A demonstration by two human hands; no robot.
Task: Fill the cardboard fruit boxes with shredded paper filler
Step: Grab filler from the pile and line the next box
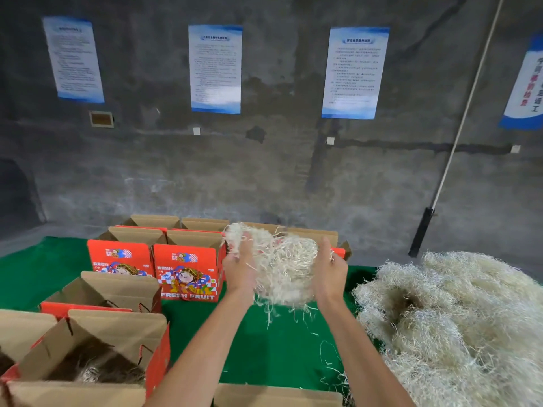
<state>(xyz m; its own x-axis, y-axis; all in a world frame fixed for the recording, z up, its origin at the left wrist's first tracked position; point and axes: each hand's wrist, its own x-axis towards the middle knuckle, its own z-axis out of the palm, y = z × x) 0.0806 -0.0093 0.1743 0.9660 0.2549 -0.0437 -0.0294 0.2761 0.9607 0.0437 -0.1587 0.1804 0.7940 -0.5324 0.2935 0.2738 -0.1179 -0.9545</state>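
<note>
shredded paper clump (pixel 282 268), between left hand (pixel 239 270), right hand (pixel 330 273)

Bare green table cover (pixel 273 342) lies open at the centre, running from 6 o'clock up to 12, a lane wide enough for both forearms. At 3 to 5 o'clock the heap of shredded paper (pixel 458 324) blocks the right side. At 7 to 9 o'clock open boxes (pixel 111 336) crowd the left. At 11 to 12 o'clock upright red boxes (pixel 188 271) wall the far edge.
</note>
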